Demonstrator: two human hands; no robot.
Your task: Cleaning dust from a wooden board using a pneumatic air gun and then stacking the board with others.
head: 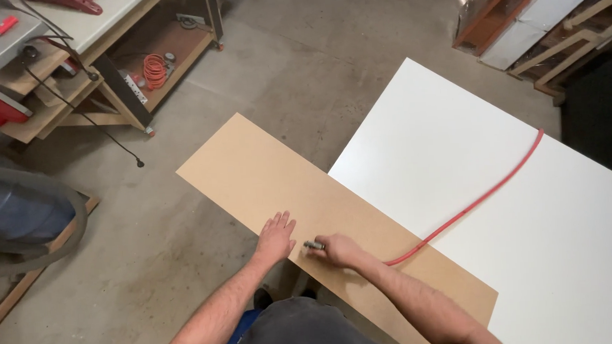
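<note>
**Air nozzle worked along the edge of a fibreboard strip**

At the lower centre of the frame, the person's left hand [276,235] lay flat and open on the near edge of a long tan fibreboard strip [264,171], palm down with fingers spread, holding nothing and simply pressing the board. Just to its right, the right hand [339,249] was clenched around a small grey metal nozzle [314,245] whose tip pointed left toward the other hand, close to it but not touching. A thin red hose [485,194] ran from that fist up and to the right in a gentle curve across a large white panel [473,156].

The fibreboard strip lay diagonally from centre left down to the lower right, its far long edge overlapping the white panel and its upper-left end jutting out over the grey concrete floor [299,47].

Judged from this, the step looked best done with the flat hand keeping steady downward weight, since the overhanging end could tip or slide. The nozzle would serve best held low and angled away from the bracing fingers. The hose seemed to need slack, so that its drag would not pull the fist off line.

In the upper left stood a wooden workbench [105,78] with a coiled orange cord [154,70] on its lower shelf.
</note>
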